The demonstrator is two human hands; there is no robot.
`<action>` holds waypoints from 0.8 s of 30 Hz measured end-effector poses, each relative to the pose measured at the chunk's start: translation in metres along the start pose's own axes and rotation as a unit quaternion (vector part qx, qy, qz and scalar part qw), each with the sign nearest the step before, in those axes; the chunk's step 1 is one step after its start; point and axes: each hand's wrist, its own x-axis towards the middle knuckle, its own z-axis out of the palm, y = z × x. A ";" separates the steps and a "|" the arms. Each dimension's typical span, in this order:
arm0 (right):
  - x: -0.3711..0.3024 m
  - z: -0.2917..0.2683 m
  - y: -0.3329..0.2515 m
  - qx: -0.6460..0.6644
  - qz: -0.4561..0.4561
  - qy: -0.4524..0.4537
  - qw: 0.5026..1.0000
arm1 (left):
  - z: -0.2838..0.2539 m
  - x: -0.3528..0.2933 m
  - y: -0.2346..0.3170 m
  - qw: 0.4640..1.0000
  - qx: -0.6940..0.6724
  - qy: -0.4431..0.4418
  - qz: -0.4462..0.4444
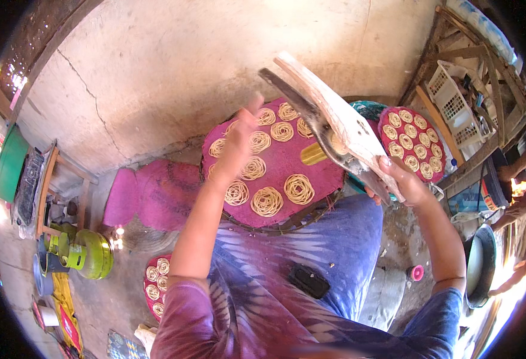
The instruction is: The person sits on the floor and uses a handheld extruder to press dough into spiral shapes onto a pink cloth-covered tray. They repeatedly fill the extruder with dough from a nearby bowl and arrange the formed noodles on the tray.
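My right hand [401, 182] is wrapped round the near ends of a two-armed wooden hand press [343, 122], one arm pale and one dark. A short brass cylinder [314, 154] sticks out of the press to the left, over a round tray [275, 226] lined with pink cloth [325, 170]. Coiled strands of pale dough [267, 201] lie on that cloth in loose nests. Above the tray's left side, my left hand [239, 140] is raised, blurred by motion, fingers stretched out and nothing seen in it. It hides part of some nests.
Right of the press, a second pink-covered tray [414, 143] bears more nests; another such tray [157, 281] sits low on the left. A black phone-like object [309, 281] rests on my lap. Green gas cylinders [95, 254] stand left. A dark pan [480, 266] and fire [519, 187] are at right.
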 end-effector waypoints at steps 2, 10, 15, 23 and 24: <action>0.009 0.009 -0.016 0.035 -0.015 -0.044 0.998 | -0.011 0.032 0.017 0.894 -0.442 -0.053 0.046; 0.096 0.006 -0.042 -0.063 0.129 -0.097 0.985 | -0.013 0.103 -0.057 0.730 -0.681 0.059 -0.012; 0.141 0.023 -0.030 -0.172 0.124 -0.047 0.976 | -0.025 0.107 -0.115 0.706 -0.689 0.165 -0.012; 0.113 0.017 -0.061 -0.203 0.125 -0.081 0.968 | -0.027 0.101 -0.096 0.712 -0.692 0.123 -0.008; 0.114 0.016 -0.064 -0.236 0.133 -0.059 0.961 | -0.022 0.104 -0.095 0.700 -0.699 0.140 -0.024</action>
